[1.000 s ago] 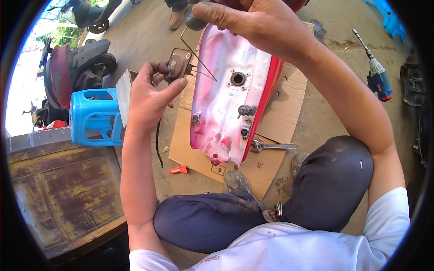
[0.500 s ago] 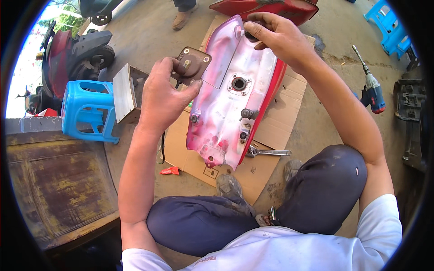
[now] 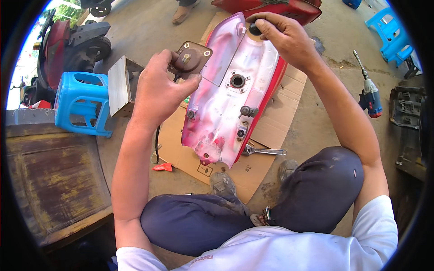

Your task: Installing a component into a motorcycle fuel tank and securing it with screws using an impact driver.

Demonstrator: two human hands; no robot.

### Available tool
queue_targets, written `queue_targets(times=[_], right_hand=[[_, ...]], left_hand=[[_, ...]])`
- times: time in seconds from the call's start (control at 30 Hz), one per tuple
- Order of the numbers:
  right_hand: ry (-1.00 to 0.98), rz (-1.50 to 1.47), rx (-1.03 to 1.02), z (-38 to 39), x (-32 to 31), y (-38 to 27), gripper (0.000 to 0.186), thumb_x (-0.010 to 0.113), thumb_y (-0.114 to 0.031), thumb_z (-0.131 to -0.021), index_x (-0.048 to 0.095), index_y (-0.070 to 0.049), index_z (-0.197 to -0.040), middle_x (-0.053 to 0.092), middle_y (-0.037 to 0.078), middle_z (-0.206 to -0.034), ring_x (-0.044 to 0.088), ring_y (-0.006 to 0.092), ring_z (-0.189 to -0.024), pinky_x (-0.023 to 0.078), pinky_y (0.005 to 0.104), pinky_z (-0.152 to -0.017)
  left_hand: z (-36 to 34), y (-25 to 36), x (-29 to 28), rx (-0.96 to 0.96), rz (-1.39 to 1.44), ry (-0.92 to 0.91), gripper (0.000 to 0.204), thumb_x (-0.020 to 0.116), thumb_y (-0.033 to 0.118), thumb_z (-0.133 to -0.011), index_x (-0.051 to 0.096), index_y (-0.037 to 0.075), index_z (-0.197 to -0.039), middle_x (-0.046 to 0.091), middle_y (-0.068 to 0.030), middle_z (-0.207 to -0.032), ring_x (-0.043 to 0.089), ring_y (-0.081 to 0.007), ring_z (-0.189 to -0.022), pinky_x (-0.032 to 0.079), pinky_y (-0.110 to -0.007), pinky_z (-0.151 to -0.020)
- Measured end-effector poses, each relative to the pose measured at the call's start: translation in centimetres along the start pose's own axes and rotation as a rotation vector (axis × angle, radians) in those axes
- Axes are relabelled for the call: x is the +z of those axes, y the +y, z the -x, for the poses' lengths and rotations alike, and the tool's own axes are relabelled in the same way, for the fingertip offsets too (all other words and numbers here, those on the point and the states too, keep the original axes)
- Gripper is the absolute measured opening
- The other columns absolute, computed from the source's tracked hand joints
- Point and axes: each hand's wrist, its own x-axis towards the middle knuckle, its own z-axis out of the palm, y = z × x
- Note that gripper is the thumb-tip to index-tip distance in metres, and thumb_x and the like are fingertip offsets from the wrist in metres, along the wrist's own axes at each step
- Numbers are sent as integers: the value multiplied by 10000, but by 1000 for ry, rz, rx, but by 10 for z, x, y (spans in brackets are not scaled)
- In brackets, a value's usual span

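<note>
Between finger and thumb, my left hand [image 3: 160,88] grips the brown mounting plate of a fuel level sender [image 3: 189,61], which has corner holes and a round middle. A thin bent wire arm runs from the plate to a black float [image 3: 254,30]. My right hand [image 3: 285,40] is closed on that float. Beneath both hands lies a red motorcycle fuel tank [image 3: 214,117], its pinkish-white underside facing up. A round threaded-looking opening [image 3: 238,81], ringed by small studs, sits in the tank's middle; the sender is held above and apart from it.
Cardboard [image 3: 282,106] lies under the tank, with an adjustable wrench [image 3: 266,151] and a small red packet [image 3: 162,167] on or beside it. A power driver [image 3: 371,97] rests on the floor to the right. Blue stools [image 3: 83,104] and a wooden panel [image 3: 58,180] stand around.
The view has shifted slightly, so the tank and floor things sit a little lower left or right. Both hands keep their hold on the sender; the black float now shows more plainly.
</note>
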Motion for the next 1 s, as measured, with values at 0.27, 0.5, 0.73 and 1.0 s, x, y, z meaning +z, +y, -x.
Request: queue_targets(times=[0.27,0.5,0.73,1.0], right_hand=[[-63,417,-24,16,13,28,386,697,-303,-987,753,-7,-1228,769,223,-1074,736,376,-1007,563,453,-897],[-158,501,-57,20,3,45,320,721,-227,-989,743,-21,-1233,770,185,-1131,737,333,-1037,564,416,-916],[-197,533,-98,23,-5,56,312,721,-218,-978,748,-25,-1221,756,184,-1171,712,358,-1075,557,432,-932],[-69,446,-78,22,-12,64,285,728,-229,-961,774,-41,-1171,759,170,-1107,727,345,-1044,564,442,-935]], left_hand=[[6,-7,24,309,-357,85,368,828,139,-793,636,-12,-1068,650,-217,-1282,693,-388,-1111,591,-472,-890],[-31,-8,37,735,-641,18,237,737,6,-828,603,-4,-1024,566,-229,-1461,593,-406,-1344,610,-461,-967],[-73,2,44,1000,-786,-220,191,654,15,-888,658,-30,-1074,581,-175,-1462,579,-362,-1383,627,-406,-937],[-100,0,79,1317,-880,-338,240,668,74,-898,761,-36,-1090,578,-123,-1447,590,-287,-1349,623,-349,-879]])
